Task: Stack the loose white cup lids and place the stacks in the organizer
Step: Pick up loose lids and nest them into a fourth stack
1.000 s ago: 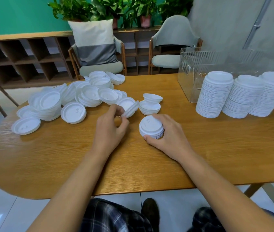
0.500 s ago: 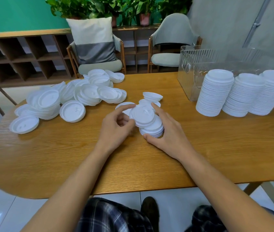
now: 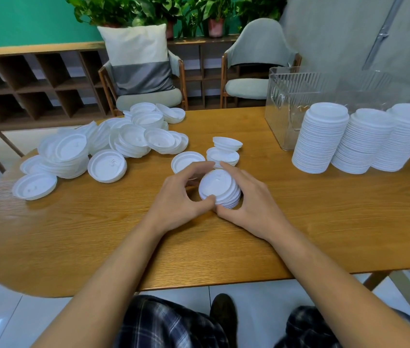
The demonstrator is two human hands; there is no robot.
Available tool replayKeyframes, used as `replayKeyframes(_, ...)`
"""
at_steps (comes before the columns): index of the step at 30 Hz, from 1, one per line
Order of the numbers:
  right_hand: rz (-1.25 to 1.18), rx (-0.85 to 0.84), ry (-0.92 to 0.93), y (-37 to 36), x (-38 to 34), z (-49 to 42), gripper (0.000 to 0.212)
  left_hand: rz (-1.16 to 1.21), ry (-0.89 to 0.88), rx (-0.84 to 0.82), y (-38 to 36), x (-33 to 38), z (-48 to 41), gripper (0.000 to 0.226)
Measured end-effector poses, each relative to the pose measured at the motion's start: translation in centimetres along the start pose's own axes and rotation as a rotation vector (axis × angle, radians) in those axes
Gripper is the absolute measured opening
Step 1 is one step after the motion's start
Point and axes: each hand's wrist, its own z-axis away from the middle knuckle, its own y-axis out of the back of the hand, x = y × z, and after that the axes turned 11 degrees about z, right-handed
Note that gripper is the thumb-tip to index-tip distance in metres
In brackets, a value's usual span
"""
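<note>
White lid stack [image 3: 220,188] gripped at rim by left hand [image 3: 177,200], right hand [image 3: 254,207] fingers [image 3: 232,173]; tall stacks [image 3: 322,139] well apart.

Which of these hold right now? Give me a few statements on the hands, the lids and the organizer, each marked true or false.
1. The left hand and the right hand both hold the small lid stack. True.
2. The three tall lid stacks stand inside the clear organizer. False: they stand on the table, in front of it.
3. A pile of loose lids lies on the left part of the table. True.
4. The right hand rests flat on bare wood, away from every lid. False: its fingers curl round the small lid stack.
</note>
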Motion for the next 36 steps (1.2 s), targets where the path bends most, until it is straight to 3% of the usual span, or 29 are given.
replayKeyframes(4, -0.001, 0.000, -0.021, -0.1, 0.0, 0.0, 0.098, -0.147, -0.034, 0.153, -0.6, -0.5, -0.2, 0.061)
replayKeyframes(12, 0.037, 0.016, -0.027, -0.1, -0.1, -0.2, 0.095, -0.244, -0.079, 0.203, -1.8, -0.9, -0.6, 0.056)
replayKeyframes(21, 0.068, -0.014, -0.051, -0.2, -0.1, -0.2, 0.105, -0.218, -0.018, 0.166, -1.9, -1.0, -0.5, 0.057)
replayKeyframes(31, 0.109, -0.018, -0.076, -0.3, -0.3, -0.1, 0.105, -0.306, 0.086, 0.143, -1.9, -0.6, -0.4, 0.079)
replayKeyframes(36, 0.109, -0.009, -0.087, -0.2, -0.5, 0.0, 0.104, -0.198, -0.020, 0.156, -0.1, -0.9, -0.3, 0.036)
